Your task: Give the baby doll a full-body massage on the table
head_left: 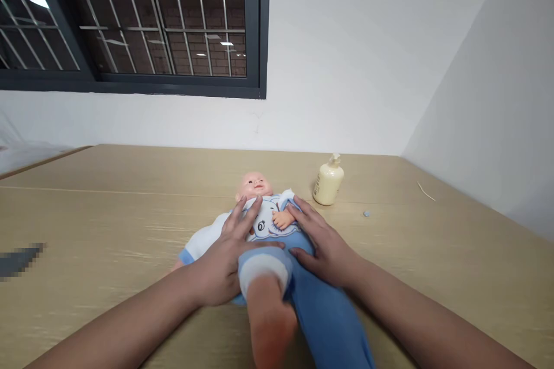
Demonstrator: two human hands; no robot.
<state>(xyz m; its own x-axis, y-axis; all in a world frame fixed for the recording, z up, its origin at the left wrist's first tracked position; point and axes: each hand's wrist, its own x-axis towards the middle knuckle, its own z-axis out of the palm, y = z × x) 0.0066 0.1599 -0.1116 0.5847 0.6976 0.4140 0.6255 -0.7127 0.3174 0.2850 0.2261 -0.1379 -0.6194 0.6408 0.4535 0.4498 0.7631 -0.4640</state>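
A baby doll (256, 185) lies on its back on the wooden table (108, 213), head away from me, feet toward me. It wears a white top with an elephant print and blue trousers (322, 311). One bare foot (270, 323) sticks out of a rolled-up white cuff close to the camera. My left hand (227, 253) lies flat on the doll's belly and hip, fingers spread. My right hand (322, 245) rests on the other side of its waist, touching the blue cloth near the doll's small hand. Whether either hand grips the cloth is hidden.
A cream pump bottle (328, 181) stands on the table just right of the doll's head. A small grey speck (366, 214) and a thin stick (426, 191) lie further right. White walls meet behind; a barred dark window (130, 17) is upper left.
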